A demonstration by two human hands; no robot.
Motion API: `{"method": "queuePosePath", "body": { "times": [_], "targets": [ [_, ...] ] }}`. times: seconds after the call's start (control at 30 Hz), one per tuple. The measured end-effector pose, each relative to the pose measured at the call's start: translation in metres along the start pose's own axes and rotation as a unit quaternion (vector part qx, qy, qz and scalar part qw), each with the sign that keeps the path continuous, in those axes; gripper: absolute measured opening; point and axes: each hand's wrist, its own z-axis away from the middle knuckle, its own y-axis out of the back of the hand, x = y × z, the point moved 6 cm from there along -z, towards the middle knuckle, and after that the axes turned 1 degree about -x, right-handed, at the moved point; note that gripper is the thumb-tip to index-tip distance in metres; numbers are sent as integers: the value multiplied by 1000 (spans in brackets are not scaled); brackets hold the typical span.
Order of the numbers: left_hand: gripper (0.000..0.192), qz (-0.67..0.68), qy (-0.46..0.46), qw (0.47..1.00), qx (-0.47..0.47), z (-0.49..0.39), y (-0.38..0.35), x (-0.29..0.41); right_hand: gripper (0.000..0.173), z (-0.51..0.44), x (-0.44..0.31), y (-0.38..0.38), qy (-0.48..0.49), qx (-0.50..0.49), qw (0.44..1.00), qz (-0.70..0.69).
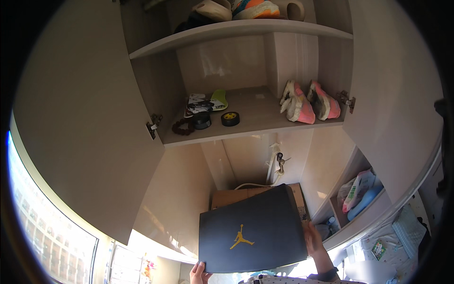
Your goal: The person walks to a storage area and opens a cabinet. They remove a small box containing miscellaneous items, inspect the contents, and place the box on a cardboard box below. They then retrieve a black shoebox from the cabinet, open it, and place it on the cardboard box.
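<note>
A black shoebox with a gold Jordan figure on its lid is held between my two hands, low in the open cabinet. My left hand grips its near left corner, thumb on top. At the right side, my right hand presses against the box's edge, its fingers partly hidden. Behind and partly beneath the shoebox sits a brown cardboard box. On the shelf above lie a roll of black tape, a round black tin, a beaded bracelet, shoe insoles and a pair of pink-and-white shoes.
Open cabinet doors stand at left and right. The shelf's front edge runs above the boxes. A pipe with a valve is on the back wall. More shoes rest on the top shelf; plastic bags fill a side compartment.
</note>
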Motion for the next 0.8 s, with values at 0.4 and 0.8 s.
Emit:
{"method": "queuePosePath", "body": {
  "times": [0.4,0.8],
  "targets": [
    [37,-200,-51,978,31,-10,11,1,78,13,-12,1,6,5,984,178],
    [92,-379,-177,902,-111,6,-48,56,85,12,-7,49,-30,10,991,133]
  ]
}}
